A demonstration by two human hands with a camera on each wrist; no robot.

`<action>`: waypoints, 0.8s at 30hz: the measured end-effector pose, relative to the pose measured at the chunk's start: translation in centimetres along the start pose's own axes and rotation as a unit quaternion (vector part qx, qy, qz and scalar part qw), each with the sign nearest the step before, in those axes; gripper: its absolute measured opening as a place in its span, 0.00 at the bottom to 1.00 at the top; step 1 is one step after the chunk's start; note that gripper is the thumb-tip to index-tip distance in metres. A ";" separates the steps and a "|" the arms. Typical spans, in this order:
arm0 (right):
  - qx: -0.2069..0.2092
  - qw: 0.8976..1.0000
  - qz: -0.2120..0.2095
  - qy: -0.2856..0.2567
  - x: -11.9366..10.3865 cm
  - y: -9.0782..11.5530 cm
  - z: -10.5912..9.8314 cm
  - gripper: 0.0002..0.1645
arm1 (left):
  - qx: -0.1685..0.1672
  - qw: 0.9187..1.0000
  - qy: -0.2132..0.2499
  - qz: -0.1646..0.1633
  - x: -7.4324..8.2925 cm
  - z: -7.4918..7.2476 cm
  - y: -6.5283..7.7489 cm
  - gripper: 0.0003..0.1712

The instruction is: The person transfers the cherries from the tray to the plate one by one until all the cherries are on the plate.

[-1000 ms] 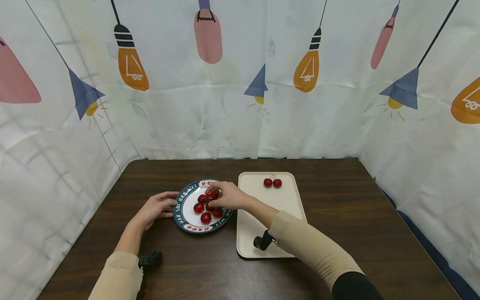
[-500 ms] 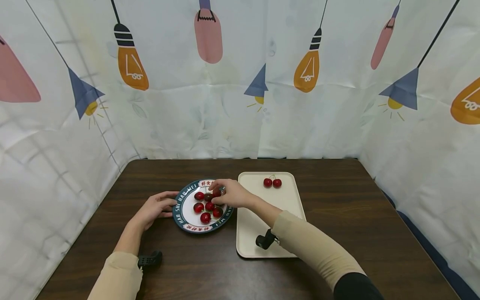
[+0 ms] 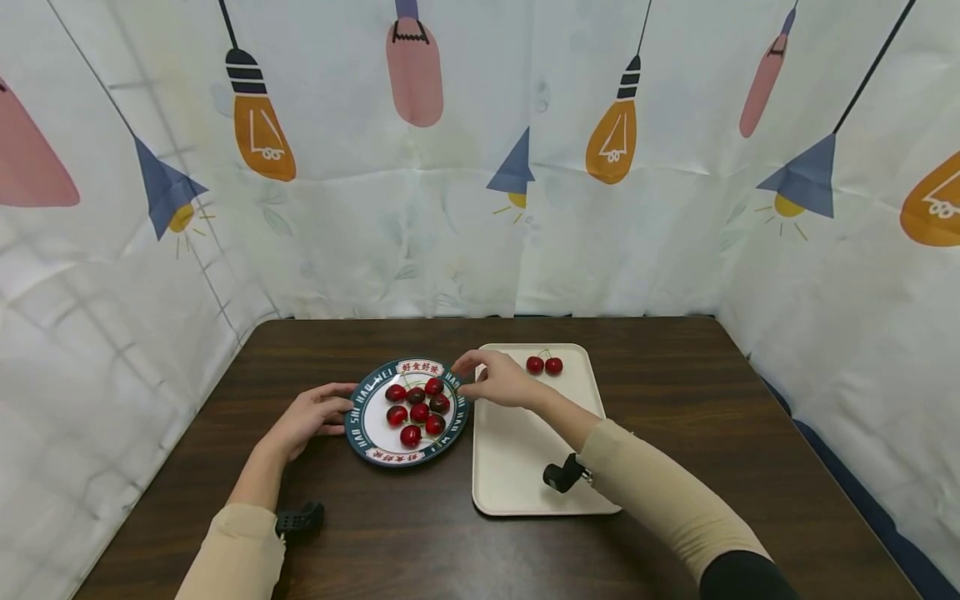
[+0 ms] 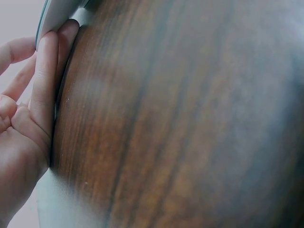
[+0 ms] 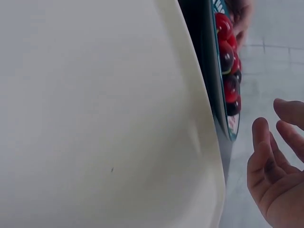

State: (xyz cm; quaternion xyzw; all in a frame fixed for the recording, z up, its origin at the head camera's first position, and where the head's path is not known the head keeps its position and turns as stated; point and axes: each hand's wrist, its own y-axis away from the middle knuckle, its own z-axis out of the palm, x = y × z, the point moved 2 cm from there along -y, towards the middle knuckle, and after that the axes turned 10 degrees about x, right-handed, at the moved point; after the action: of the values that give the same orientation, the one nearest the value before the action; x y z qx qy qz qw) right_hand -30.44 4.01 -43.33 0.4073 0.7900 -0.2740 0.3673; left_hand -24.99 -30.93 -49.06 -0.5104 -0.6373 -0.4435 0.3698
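Observation:
My left hand [image 3: 317, 412] rests its extended fingertips at the left rim of a round plate [image 3: 362, 435] with a dark green border. In the left wrist view, the fingers [image 4: 45, 80] reach the plate's underside edge [image 4: 54, 16] close over the table. Several dark red cherries [image 3: 410, 436] with stems lie on the plate's white middle. Just off the plate's right rim, over the edge of a cream tray [image 3: 517, 475], is my right hand [image 3: 497, 379]. Its fingers are relaxed and apart, with nothing between them in the right wrist view.
Two cherries [image 3: 553, 367] joined by their stems lie at the tray's far end. The tray stands right of the plate on a dark wooden table [image 3: 675, 433]. A printed curtain [image 3: 450, 233] hangs around the table's back and sides.
My right hand has let go of the cherries and moved right, off the plate toward the tray. The cherries on the plate have shifted apart. My left hand stays at the rim.

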 end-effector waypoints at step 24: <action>0.070 0.995 0.062 -0.036 4.1 3.1 -5.7 0.25 | 0.004 1.000 -0.002 -0.012 0.3 0.0 0.3 0.31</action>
State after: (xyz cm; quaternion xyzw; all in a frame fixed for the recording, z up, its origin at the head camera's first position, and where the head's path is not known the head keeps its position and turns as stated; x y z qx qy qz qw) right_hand -31.48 11.61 -43.70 0.4699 0.7286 -0.3199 0.3822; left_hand -24.81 -30.80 -48.73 -0.5022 -0.6461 -0.4438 0.3652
